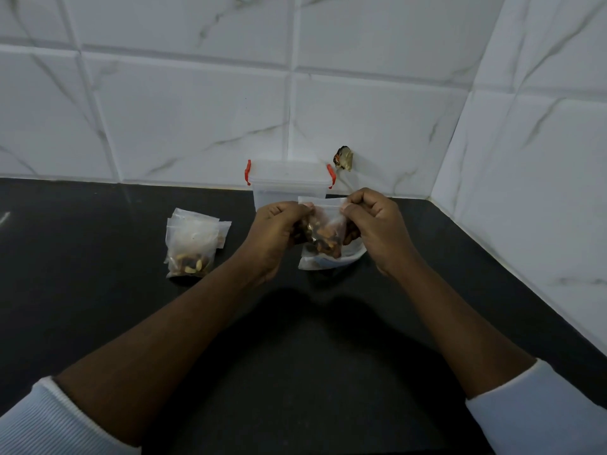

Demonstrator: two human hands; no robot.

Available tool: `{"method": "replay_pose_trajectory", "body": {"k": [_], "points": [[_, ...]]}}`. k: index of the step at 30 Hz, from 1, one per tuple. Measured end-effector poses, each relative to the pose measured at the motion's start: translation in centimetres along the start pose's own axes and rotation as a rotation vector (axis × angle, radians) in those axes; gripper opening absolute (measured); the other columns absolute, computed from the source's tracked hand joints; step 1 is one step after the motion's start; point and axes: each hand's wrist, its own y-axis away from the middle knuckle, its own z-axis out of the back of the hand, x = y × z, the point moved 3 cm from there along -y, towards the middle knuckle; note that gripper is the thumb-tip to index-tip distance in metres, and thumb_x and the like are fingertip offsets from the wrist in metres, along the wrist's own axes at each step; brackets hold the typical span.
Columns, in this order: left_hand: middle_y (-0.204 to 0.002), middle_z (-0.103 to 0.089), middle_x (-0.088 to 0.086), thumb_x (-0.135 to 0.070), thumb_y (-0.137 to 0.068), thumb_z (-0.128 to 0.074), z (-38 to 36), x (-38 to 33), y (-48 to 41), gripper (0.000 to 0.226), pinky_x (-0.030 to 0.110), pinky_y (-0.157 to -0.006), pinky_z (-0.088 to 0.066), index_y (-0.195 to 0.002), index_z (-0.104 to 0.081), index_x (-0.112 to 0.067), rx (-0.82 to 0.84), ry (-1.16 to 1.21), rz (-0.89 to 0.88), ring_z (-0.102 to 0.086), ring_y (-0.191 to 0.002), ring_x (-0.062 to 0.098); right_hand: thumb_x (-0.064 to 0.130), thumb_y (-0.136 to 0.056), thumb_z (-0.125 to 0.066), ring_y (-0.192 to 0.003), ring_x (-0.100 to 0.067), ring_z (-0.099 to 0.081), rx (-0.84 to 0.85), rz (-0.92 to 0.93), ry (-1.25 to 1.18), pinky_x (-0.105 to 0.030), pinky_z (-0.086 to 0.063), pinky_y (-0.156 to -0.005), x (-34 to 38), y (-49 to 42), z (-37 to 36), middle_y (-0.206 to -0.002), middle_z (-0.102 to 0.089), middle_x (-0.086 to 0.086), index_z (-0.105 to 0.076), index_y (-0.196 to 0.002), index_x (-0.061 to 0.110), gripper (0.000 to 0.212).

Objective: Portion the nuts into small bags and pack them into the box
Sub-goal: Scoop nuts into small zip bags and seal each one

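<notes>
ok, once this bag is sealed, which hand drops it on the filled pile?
Likely left: left hand and right hand both pinch the top of the bag, but the filled pile lies left of them; right would cross over.

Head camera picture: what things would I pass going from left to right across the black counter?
Pile of filled nut bags → left hand → small bag of nuts, pinched at its top by both hands → right hand.

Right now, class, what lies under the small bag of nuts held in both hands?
Another clear bag lies on the black counter beneath the held bag. Only its lower edge shows; the left hand, right hand and held bag cover the rest.
</notes>
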Motion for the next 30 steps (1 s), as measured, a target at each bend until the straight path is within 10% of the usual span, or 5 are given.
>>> {"method": "replay_pose_trajectory", "body": {"k": [9, 30], "points": [[-0.111, -0.069, 0.033, -0.012, -0.102, -0.057, 0.16, -0.12, 0.15, 0.03, 0.045, -0.093, -0.059, -0.108, -0.065, 0.017, -0.035, -0.062, -0.031, -0.069, -0.103, 0.035, 0.007, -0.101, -0.058, -0.059, -0.021, -0.06, 0.039, -0.084, -0.1, -0.033, -0.053, -0.054, 0.05, 0.08, -0.21, -0.067, -0.062, -0.004, -0.064, -0.085, 0.007, 0.017], [-0.094, -0.074, 0.017, -0.009, -0.095, -0.067, 0.33, -0.2, 0.14, 0.01, 0.031, -0.08, -0.062, -0.093, -0.07, 0.001, 0.056, -0.183, -0.074, -0.073, -0.084, 0.021, 0.005, -0.1, -0.062, -0.058, -0.024, -0.059, 0.117, 0.045, 0.046, -0.033, -0.054, -0.055, 0.07, 0.33, -0.91, -0.07, -0.064, -0.017, -0.066, -0.089, -0.001, 0.013]]}}
